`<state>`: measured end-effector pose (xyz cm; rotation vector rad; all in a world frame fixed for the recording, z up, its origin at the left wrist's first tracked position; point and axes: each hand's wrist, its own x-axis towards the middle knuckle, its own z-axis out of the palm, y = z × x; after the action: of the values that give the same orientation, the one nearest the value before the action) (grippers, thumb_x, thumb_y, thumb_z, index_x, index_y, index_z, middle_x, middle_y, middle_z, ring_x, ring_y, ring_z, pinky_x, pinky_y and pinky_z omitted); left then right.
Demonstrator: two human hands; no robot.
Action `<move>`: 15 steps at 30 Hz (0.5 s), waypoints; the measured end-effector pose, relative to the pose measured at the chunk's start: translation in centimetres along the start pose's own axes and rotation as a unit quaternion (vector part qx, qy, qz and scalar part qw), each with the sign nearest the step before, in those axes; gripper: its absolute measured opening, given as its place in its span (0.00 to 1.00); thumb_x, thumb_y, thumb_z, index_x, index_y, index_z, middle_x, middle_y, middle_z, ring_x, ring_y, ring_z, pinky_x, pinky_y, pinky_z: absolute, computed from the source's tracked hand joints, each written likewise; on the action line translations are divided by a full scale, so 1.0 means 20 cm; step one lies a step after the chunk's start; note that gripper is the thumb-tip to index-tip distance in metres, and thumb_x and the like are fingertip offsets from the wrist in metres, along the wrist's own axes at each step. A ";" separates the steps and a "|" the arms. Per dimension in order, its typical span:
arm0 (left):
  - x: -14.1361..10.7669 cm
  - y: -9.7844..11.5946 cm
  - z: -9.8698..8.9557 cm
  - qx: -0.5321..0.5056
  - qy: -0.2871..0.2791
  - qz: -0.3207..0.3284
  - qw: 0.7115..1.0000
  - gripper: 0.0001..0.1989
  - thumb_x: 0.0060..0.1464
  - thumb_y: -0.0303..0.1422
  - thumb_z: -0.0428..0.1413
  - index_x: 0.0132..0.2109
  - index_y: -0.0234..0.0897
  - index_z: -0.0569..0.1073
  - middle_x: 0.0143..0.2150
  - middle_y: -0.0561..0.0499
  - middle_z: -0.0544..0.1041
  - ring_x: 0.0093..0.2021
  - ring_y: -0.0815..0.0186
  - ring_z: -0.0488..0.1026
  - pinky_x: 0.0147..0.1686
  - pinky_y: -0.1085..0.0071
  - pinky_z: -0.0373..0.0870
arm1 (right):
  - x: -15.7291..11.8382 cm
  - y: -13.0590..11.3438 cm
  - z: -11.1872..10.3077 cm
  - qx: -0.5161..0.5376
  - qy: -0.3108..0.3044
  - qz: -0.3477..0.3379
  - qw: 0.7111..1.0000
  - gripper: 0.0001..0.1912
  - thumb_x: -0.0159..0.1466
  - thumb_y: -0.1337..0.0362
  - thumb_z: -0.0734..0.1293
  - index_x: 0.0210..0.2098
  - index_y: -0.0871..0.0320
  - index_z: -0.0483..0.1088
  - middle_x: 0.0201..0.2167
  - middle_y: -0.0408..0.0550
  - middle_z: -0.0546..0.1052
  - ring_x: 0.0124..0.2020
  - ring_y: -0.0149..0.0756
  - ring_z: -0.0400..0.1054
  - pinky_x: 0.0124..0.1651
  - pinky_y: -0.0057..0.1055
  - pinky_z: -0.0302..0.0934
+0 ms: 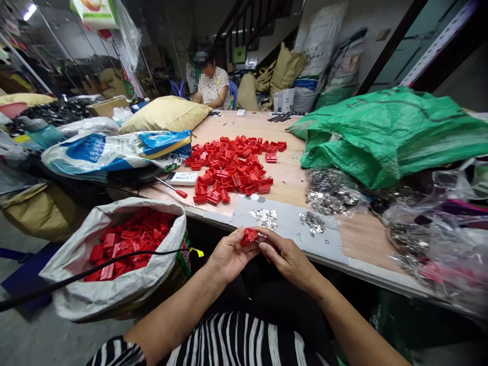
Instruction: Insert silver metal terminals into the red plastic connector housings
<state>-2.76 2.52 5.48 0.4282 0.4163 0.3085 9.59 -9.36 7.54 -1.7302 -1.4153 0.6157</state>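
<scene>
Just off the table's front edge, my left hand (229, 256) is closed on a small red plastic part (249, 236), pinching it between thumb and fingers. My right hand (285, 256) meets it from the other side, its index finger on the part's upper right and its thumb bent close by. Whether a smaller piece sits between the right fingertips is hidden. Beyond the hands, small flat metal pieces (265, 218) lie on a grey sheet (290, 231), with a second cluster of metal pieces (312, 222) to their right. Farther back spreads a heap of similar red parts (238, 170).
At left stands an open white sack (64, 282) of red parts, a black cable (125, 256) crossing it. A red-handled screwdriver (179, 192) lies beside a white box (182, 178). Bags of metal pieces (335, 193) and a green sack (385, 132) occupy the right. Another person (213, 84) sits opposite.
</scene>
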 end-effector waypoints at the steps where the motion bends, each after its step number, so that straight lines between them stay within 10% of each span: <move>1: 0.00 0.00 0.01 -0.007 0.004 -0.003 1.000 0.08 0.57 0.33 0.56 0.40 0.31 0.73 0.37 0.46 0.80 0.40 0.64 0.78 0.52 0.63 0.69 | 0.00 0.00 0.00 -0.005 0.003 -0.001 1.000 0.21 0.69 0.56 0.56 0.59 0.52 0.62 0.27 0.44 0.75 0.28 0.35 0.69 0.34 0.30 0.64; 10: -0.01 -0.01 0.02 -0.028 0.013 0.010 0.999 0.06 0.54 0.30 0.59 0.37 0.31 0.71 0.35 0.47 0.79 0.38 0.64 0.78 0.52 0.62 0.69 | -0.01 -0.01 -0.02 -0.036 0.010 -0.001 0.999 0.19 0.69 0.56 0.56 0.57 0.52 0.63 0.27 0.44 0.75 0.28 0.37 0.70 0.34 0.30 0.62; 15: 0.06 0.04 -0.01 0.078 0.012 0.128 0.989 0.19 0.43 0.27 0.66 0.41 0.37 0.67 0.37 0.52 0.79 0.39 0.64 0.78 0.49 0.64 0.70 | -0.01 0.02 -0.02 -0.076 0.008 0.026 0.997 0.18 0.69 0.61 0.54 0.57 0.55 0.57 0.26 0.42 0.73 0.27 0.36 0.68 0.34 0.32 0.60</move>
<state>-2.04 3.79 5.32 0.6326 0.4116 0.5328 10.20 -9.66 7.39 -1.8917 -1.4427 0.5328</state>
